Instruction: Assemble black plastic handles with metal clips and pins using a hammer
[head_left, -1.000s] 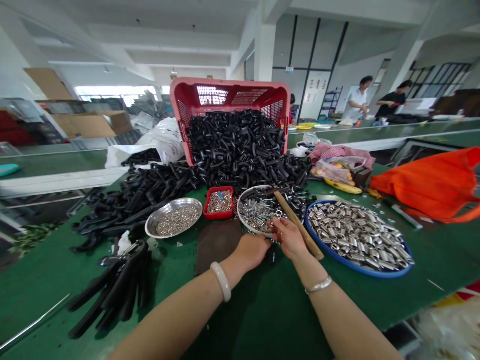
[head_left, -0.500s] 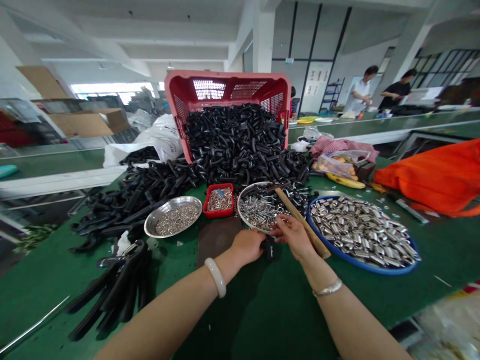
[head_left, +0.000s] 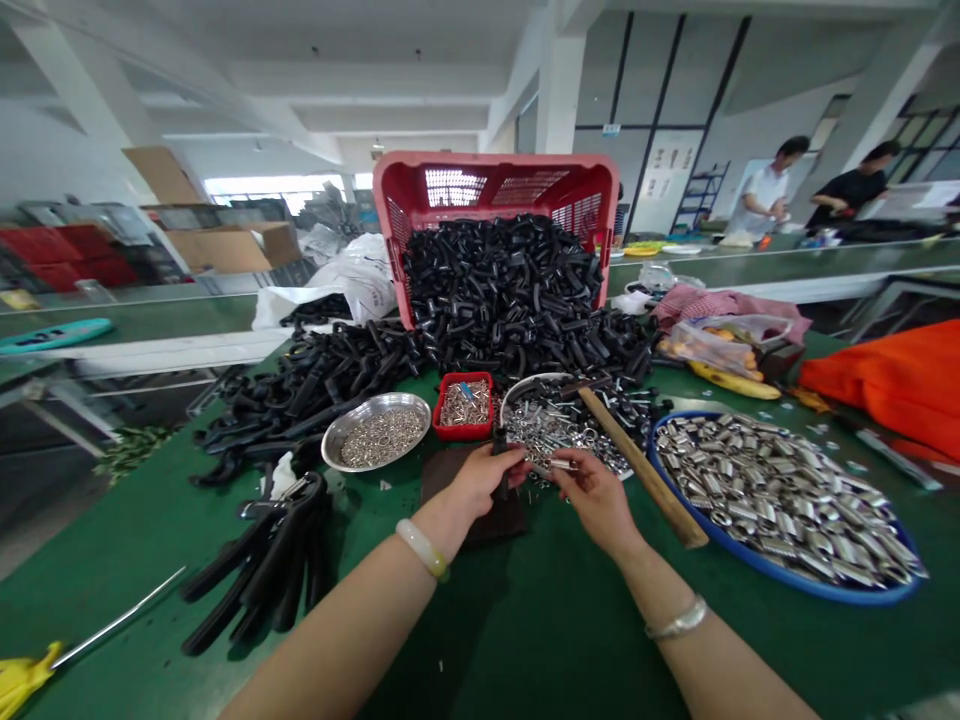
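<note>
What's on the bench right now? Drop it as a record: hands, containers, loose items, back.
Hands: left hand holds a dark part upright; right hand holds a small metal piece
Containers: silver dish, red tray, white-rimmed bowl, all with small metal pieces; blue tray with ribbed metal parts
Loose items: wooden handle between bowl and blue tray; long black pieces at front left
Back: red crate, opening towards camera, black parts inside and in front
</note>
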